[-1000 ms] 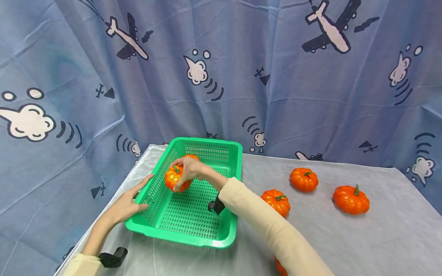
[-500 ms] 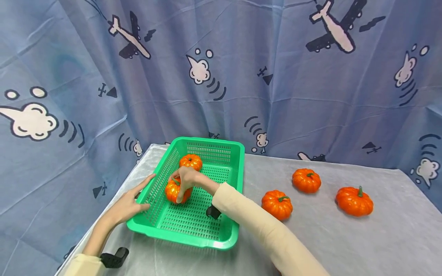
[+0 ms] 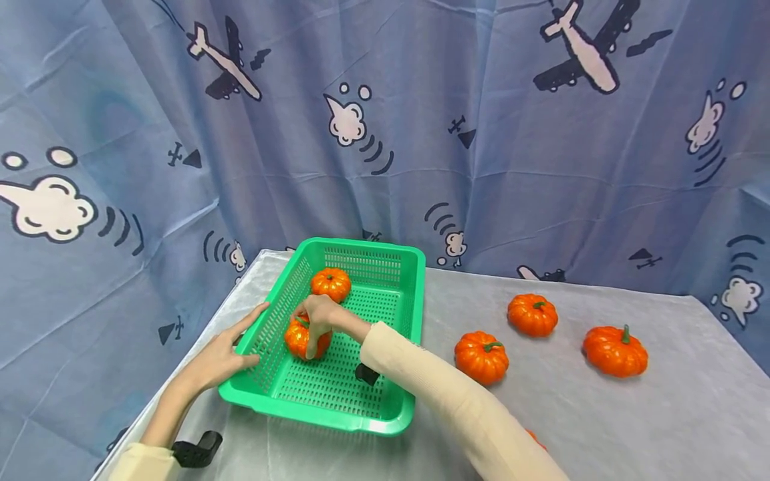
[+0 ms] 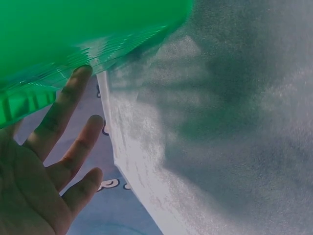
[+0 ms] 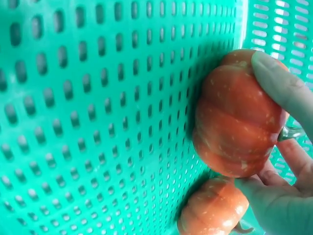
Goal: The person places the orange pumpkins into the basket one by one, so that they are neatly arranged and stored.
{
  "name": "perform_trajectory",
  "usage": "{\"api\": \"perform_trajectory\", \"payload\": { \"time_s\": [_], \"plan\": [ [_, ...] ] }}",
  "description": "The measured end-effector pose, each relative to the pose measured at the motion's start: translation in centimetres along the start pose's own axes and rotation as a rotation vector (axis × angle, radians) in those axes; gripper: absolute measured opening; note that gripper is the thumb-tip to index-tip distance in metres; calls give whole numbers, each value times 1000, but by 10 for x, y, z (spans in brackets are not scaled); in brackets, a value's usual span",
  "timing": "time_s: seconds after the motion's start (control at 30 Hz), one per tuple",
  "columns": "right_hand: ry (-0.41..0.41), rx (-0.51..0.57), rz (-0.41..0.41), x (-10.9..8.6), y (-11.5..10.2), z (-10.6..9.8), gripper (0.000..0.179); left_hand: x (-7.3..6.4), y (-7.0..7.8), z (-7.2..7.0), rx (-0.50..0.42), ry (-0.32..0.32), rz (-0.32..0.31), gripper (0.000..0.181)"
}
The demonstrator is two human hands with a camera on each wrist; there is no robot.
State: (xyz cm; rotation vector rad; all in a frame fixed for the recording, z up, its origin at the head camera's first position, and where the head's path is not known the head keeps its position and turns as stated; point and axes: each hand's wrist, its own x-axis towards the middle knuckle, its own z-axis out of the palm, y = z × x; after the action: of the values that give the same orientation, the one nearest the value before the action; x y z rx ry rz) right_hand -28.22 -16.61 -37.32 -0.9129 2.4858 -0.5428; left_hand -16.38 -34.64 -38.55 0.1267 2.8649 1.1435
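Note:
In the head view, my right hand (image 3: 319, 316) holds a small orange pumpkin (image 3: 299, 342) with a green stem, low inside a green plastic basket (image 3: 394, 425). The right wrist view shows my thumb on one side of this pumpkin (image 5: 239, 117) and fingers on the other, close to the slotted basket floor. A second pumpkin (image 3: 331, 284) lies in the basket's far left part. My left hand (image 3: 218, 361) is at the basket's left rim, thumb over it. In the left wrist view, its fingers stretch out spread, one fingertip touching the basket's outer side.
On the grey-white table (image 3: 680, 414), right of the basket, stand more pumpkins: one near the basket (image 3: 481, 358), another behind it (image 3: 532, 315), and one farther right (image 3: 615, 351). A sliver of another pumpkin (image 3: 534, 438) shows beside my right sleeve. A patterned blue curtain (image 3: 409, 120) hangs behind.
My right hand has moved down and slightly nearer with the pumpkin, towards the basket floor. The second pumpkin, earlier mostly covered by the hand, now shows. The left hand stays at the rim.

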Motion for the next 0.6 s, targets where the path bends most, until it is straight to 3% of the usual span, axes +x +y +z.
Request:
{"api": "perform_trajectory", "payload": {
  "time_s": [0.33,0.47,0.6],
  "plan": [
    [9,-1,62,25,15,-1,81,0,0,1,-1,0,-7,90],
    [30,4,84,17,11,-7,80,0,0,0,-3,0,1,90],
    [61,-57,45,13,10,-8,76,0,0,0,1,5,-3,91]
  ]
}}
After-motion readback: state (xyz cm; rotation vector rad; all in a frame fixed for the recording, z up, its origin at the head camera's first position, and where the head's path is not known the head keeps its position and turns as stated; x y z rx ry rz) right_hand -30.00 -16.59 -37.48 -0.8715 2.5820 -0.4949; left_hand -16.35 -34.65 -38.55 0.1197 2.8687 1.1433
